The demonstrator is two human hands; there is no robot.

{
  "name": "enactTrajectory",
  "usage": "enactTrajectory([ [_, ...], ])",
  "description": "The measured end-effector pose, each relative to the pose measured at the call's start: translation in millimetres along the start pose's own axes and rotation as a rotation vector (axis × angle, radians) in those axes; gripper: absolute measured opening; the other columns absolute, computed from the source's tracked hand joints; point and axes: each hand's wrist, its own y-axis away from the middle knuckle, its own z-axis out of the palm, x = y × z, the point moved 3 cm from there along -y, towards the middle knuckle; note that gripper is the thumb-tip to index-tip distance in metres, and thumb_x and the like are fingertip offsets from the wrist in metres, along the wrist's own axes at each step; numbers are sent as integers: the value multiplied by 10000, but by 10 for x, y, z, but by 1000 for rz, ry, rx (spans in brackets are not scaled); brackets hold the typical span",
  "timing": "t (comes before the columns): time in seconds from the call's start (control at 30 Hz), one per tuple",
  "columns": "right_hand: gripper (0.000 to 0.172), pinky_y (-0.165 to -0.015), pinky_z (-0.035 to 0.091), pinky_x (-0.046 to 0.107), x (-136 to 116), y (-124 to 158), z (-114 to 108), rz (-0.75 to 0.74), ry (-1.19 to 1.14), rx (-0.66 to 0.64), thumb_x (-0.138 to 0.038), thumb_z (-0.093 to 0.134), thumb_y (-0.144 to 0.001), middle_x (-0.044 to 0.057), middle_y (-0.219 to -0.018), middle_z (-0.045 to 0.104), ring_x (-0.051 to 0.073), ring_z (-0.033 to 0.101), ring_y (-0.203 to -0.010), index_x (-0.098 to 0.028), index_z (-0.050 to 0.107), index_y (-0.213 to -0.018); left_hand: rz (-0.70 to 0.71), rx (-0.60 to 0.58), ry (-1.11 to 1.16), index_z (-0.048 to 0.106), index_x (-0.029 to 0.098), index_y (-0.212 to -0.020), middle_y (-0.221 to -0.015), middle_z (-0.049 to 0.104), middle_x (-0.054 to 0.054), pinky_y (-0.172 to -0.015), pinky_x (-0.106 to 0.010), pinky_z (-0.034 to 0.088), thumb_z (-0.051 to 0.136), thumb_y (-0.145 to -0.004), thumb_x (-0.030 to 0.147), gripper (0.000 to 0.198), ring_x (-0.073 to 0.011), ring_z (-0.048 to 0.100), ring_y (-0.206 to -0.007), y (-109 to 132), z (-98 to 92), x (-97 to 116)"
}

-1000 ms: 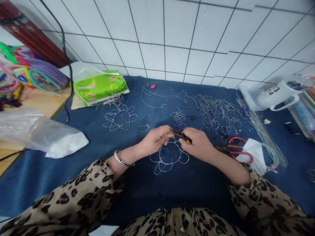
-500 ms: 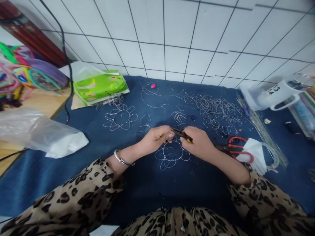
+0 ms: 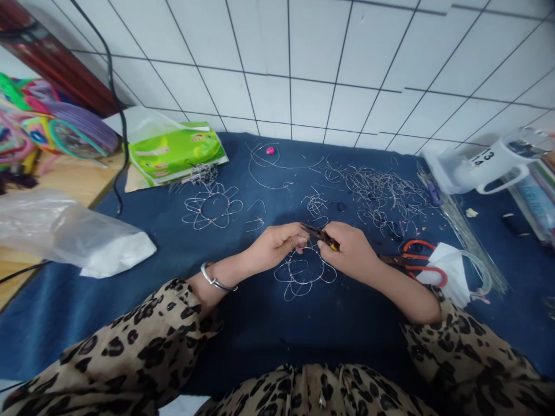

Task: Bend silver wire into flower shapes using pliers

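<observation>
A flower-shaped wire frame point(image 3: 305, 282), a ring with loops around it, hangs just below my two hands. My left hand point(image 3: 280, 245) pinches its upper edge. In my right hand point(image 3: 349, 247) is a pair of pliers point(image 3: 318, 233) with dark jaws and a bit of yellow on the handle. Their jaws point left and meet the fingertips of my left hand. What exactly lies between the jaws is too small to make out. A second wire flower point(image 3: 212, 208) lies flat on the blue cloth to the left.
Tangled wire scraps point(image 3: 381, 190) cover the back right of the blue cloth point(image 3: 260, 358). Red-handled scissors point(image 3: 427, 268) lie beside my right forearm, near straight wires point(image 3: 477, 248). A green tissue pack point(image 3: 177, 153), a plastic bag point(image 3: 73, 231) and a white mug point(image 3: 489, 164) stand around.
Hardly anything differs. The wire flower between my hands has shifted very slightly to the right; both hands and the pliers stay in nearly the same place.
</observation>
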Motion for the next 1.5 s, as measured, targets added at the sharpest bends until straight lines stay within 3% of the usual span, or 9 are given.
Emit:
enactTrajectory([
  [1.5, 227, -554, 254, 235, 12, 5, 26, 15, -23, 30, -181, 494, -747, -35, -604, 376, 91, 356, -570, -194, 309, -616, 50, -152, -70, 518, 165, -931, -826, 588, -13, -675, -248, 508, 366, -930, 180, 152, -86, 580, -710, 9, 17, 45],
])
